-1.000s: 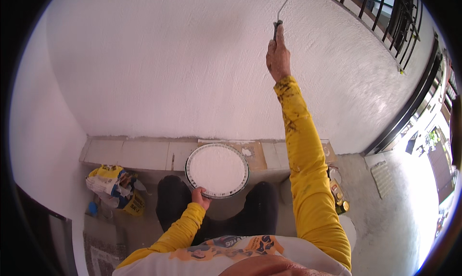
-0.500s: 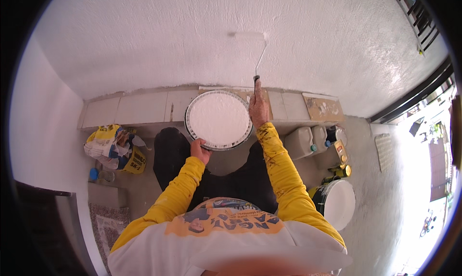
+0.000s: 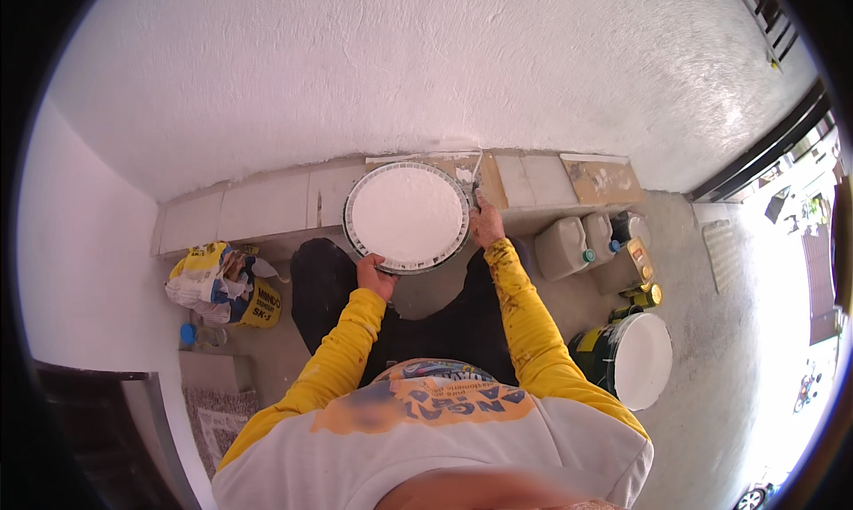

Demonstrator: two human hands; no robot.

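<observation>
Two hands are working at different loads: the left hand (image 3: 377,279) is gripping the near rim of the round container (image 3: 349,219), with the container hiding some of its fingers, while the right hand (image 3: 486,224) is closing its fingers around the handle of the paint roller (image 3: 477,193). The container is lying ahead of the knees, overlapping the near edge of the tiled ledge (image 3: 267,210) in this view; whether the ledge is supporting it cannot be told. Tilting is presenting the chief risk: the left hand is holding at one side only, so a slackening wrist could be sending the white paint (image 3: 407,217) over the rim onto the dark trousers (image 3: 324,283). Collision is presenting a second risk, since the right hand is occupying the space just beside the container, and a careless sweep could be jolting it. The roller head (image 3: 453,145) is hovering or resting at the foot of the wall (image 3: 355,66), contact remaining uncertain; excess paint could be dripping past the cardboard (image 3: 490,177) onto bare tiles, and a low stroke could be picking up grit along that joint.
</observation>
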